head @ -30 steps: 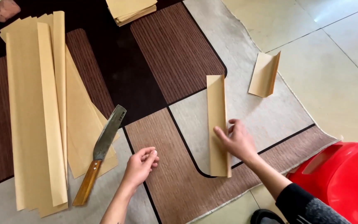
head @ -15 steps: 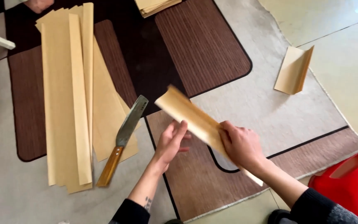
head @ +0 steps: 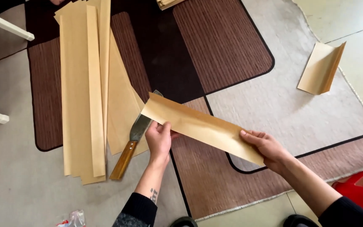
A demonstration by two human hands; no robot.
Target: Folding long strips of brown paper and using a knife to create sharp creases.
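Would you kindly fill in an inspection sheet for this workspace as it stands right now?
Surface: patterned rug in brown, black and grey, laid on a pale tiled floor.
Job's things: folded tan paper strip, held level above the rug.
Clutter: stack of long tan paper sheets; wide-bladed knife with wooden handle lying beside it; folded paper piece at the rug's edge; more paper at the top; small wrapper on the floor.
Grippers: left hand pinches the strip near its left end; right hand grips its right end.
Cables: nothing seen.
Surroundings: white furniture legs; red plastic object.
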